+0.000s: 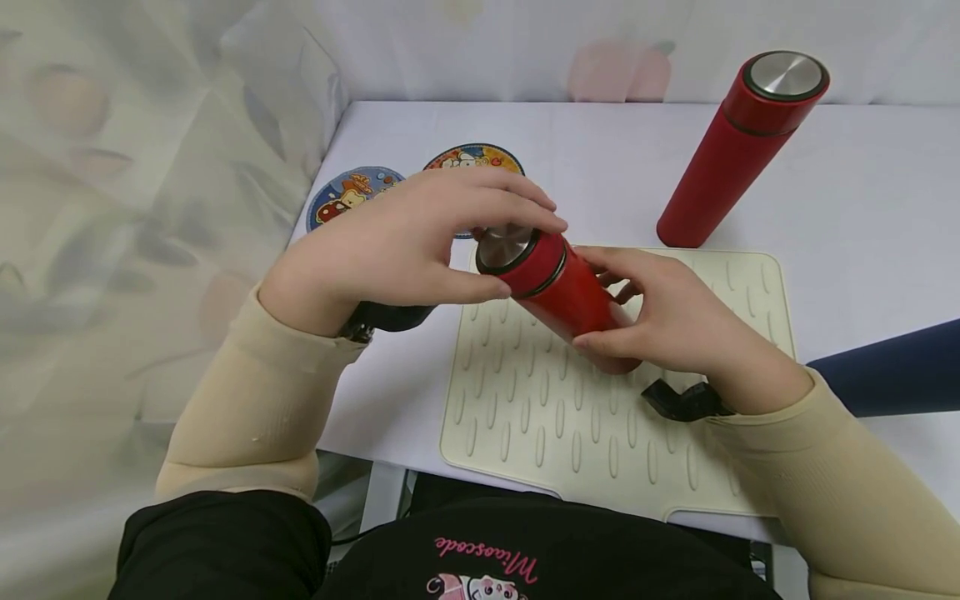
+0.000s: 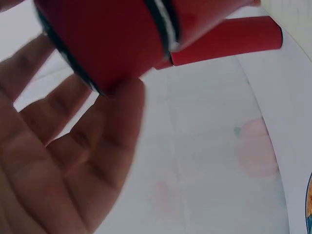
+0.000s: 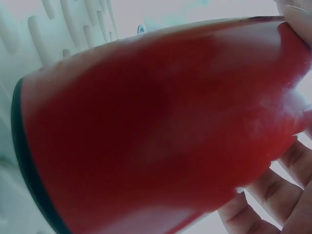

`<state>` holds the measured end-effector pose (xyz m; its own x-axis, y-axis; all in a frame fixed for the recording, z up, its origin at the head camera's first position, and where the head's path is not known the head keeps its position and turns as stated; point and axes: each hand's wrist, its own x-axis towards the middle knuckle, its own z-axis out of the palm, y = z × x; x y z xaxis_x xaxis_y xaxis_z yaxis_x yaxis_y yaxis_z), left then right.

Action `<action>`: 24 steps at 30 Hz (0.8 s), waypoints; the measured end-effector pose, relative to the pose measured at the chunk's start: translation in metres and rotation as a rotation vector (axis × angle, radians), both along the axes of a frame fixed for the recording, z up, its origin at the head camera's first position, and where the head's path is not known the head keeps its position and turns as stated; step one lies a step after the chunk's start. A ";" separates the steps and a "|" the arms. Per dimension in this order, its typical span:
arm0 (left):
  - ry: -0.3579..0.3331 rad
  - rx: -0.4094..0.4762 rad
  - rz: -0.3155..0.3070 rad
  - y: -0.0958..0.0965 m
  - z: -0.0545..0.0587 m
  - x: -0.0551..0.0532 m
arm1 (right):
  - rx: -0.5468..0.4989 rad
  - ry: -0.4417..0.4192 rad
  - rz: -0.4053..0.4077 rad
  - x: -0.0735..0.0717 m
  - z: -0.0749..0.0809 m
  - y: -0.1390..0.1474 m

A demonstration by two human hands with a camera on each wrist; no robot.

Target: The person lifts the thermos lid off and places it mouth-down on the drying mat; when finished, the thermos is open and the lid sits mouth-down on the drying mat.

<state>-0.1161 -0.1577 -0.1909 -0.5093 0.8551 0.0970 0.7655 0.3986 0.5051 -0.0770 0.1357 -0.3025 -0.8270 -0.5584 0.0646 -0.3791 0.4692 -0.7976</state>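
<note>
A red thermos (image 1: 573,300) with a steel-topped lid (image 1: 543,260) is tilted above the cream ridged mat (image 1: 555,433), its lid end toward the left. My right hand (image 1: 671,312) grips the body, thumb on the near side and fingers on the far side. At the lid, my left hand (image 1: 420,237) has its thumb and fingers curved around the rim. The left wrist view shows fingertips against the lid's red side. Close up in the right wrist view, the thermos body (image 3: 146,131) hides part of the right hand.
Another red thermos (image 1: 723,158) stands upright behind the mat on the right. Two round cartoon coasters, a blue one (image 1: 348,193) and an orange-and-blue one (image 1: 480,154), lie at the back left. A navy cylindrical object (image 1: 892,367) is at the right edge.
</note>
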 end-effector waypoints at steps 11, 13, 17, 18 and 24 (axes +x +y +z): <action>0.070 -0.094 0.128 0.005 -0.004 0.002 | 0.016 -0.006 -0.023 0.001 0.001 0.002; 0.027 -0.044 0.037 0.001 -0.005 0.001 | 0.021 -0.009 -0.025 0.001 0.001 0.002; -0.021 -0.003 -0.091 -0.003 -0.005 0.001 | 0.024 -0.010 -0.026 0.001 0.001 0.003; -0.023 -0.004 -0.096 -0.003 -0.005 0.001 | 0.023 -0.009 -0.025 0.001 0.001 0.003; -0.028 -0.013 -0.060 -0.003 -0.004 0.000 | 0.013 0.003 -0.013 0.002 -0.001 0.003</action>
<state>-0.1163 -0.1603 -0.1954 -0.4592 0.8854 0.0724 0.7740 0.3588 0.5218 -0.0753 0.1388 -0.3035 -0.8341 -0.5483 0.0596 -0.3751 0.4847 -0.7902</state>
